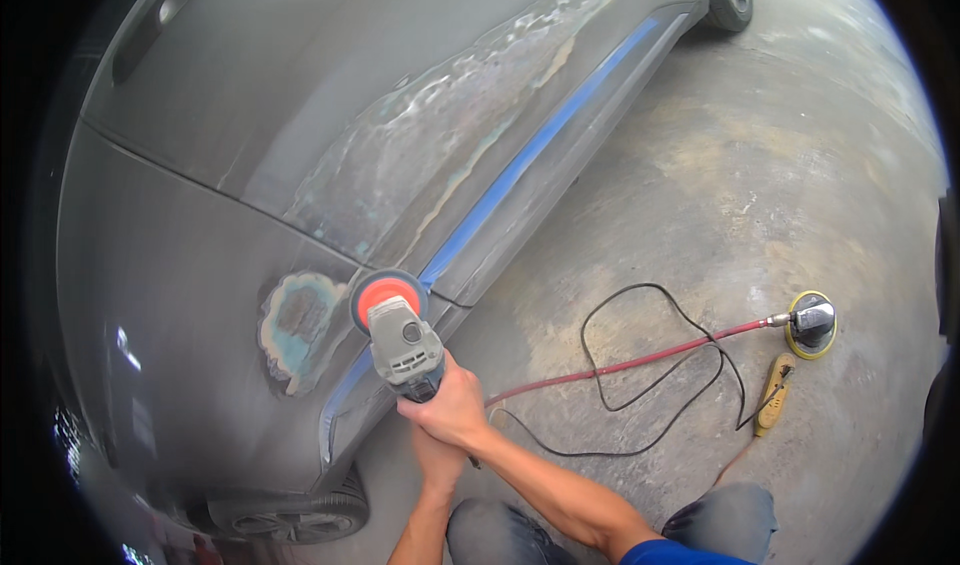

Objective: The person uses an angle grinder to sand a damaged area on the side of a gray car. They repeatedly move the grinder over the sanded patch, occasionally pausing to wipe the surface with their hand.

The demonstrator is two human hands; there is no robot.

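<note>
Grey sander [404, 339] clasped in the right hand [457, 407] near the car [190, 335] edge; left hand [438, 458], grip hidden; hose [646, 365] crosses open floor [690, 215].

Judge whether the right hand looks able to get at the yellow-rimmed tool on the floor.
Probably not: the right hand grips the grey power tool, and the yellow-rimmed tool lies well off to the right, past the looped black cord.

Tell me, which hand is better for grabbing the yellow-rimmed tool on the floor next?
Probably the right hand: the yellow-rimmed tool lies out on that side, and the left hand is farther away. But the right hand grips the grey tool, so it would need to let go first.
</note>
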